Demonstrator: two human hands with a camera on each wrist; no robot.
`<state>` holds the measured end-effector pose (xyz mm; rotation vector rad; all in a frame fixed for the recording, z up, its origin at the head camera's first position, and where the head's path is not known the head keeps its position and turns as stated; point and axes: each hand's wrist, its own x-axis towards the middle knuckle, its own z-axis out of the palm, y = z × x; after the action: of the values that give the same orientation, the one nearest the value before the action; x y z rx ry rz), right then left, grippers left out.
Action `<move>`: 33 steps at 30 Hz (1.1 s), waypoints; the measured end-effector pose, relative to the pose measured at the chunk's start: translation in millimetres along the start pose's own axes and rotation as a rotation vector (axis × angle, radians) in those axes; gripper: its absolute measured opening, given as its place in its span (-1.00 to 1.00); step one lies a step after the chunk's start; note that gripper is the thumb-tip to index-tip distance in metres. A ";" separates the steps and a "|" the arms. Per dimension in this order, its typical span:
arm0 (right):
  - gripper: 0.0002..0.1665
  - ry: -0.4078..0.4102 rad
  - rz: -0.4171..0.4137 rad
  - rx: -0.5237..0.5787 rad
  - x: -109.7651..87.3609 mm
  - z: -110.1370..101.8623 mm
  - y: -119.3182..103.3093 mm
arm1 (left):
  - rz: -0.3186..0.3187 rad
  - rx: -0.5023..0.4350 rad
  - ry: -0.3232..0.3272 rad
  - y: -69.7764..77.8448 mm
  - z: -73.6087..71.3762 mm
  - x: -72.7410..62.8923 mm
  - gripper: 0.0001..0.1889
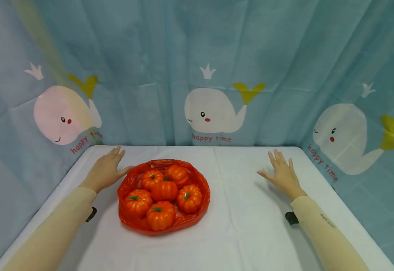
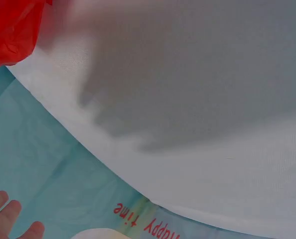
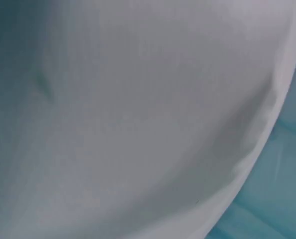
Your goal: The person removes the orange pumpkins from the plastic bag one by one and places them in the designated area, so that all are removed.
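Several small orange pumpkins (image 1: 164, 191) with green stems lie together in a red plastic bag (image 1: 200, 216) whose rim is spread wide, left of the table's middle. My left hand (image 1: 106, 171) is held beside the bag's left rim, fingers extended and thumb toward it; whether the thumb touches the rim, I cannot tell. A corner of the red bag (image 2: 13, 32) and some fingertips (image 2: 7, 216) show in the left wrist view. Out to the right, my right hand (image 1: 283, 176) hovers over the table, fingers spread and holding nothing. In the right wrist view the hand does not appear.
A white cloth covers the table (image 1: 237, 210). Pale blue curtains (image 1: 142, 75) with printed whales hang along the back and both sides. A dark wrist device (image 1: 291, 218) sits under the right sleeve, and another dark piece (image 1: 91, 214) under the left sleeve.
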<state>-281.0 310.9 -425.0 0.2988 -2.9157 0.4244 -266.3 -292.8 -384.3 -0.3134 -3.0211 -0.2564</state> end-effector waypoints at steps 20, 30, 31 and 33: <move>0.30 0.036 -0.088 0.072 -13.3 7.2 -44.0 | -0.042 -0.155 -0.011 14.0 -16.1 -23.4 -0.04; 0.32 -0.010 -0.104 0.146 -20.7 10.4 -67.9 | -0.068 -0.195 -0.042 17.2 -8.2 -32.8 -0.03; 0.33 -0.013 -0.097 0.162 -21.6 10.4 -70.3 | -0.070 -0.200 -0.040 18.1 -8.3 -33.8 -0.03; 0.33 -0.020 -0.091 0.187 -23.5 10.4 -74.6 | -0.077 -0.223 -0.038 20.6 -8.9 -36.0 -0.03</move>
<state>-243.3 241.8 -420.1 0.4627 -2.8712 0.6841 -226.2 -281.5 -376.3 -0.2197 -3.0490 -0.6023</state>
